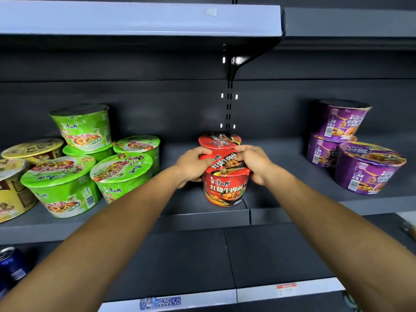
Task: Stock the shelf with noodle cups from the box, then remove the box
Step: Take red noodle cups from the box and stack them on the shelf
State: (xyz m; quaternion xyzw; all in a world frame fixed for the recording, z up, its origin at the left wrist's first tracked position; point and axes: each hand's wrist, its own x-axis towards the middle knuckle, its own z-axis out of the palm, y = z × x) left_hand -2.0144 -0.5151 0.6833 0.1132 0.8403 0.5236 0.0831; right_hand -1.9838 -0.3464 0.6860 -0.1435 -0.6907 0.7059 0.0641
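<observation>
A red noodle cup point(226, 188) stands upright near the front edge of the dark shelf point(198, 216), in the middle. My left hand point(191, 164) grips its left rim and my right hand point(256, 164) grips its right rim, fingers over the lid. A second red cup point(219, 140) stands directly behind it, mostly hidden. The box is not in view.
Several green noodle cups point(65, 183) are stacked at the left, with yellow cups point(13, 183) beside them. Purple cups point(364, 167) sit stacked at the right. A lower shelf point(202, 262) holds a blue can point(12, 264) at the far left. An upper shelf point(139, 19) overhangs.
</observation>
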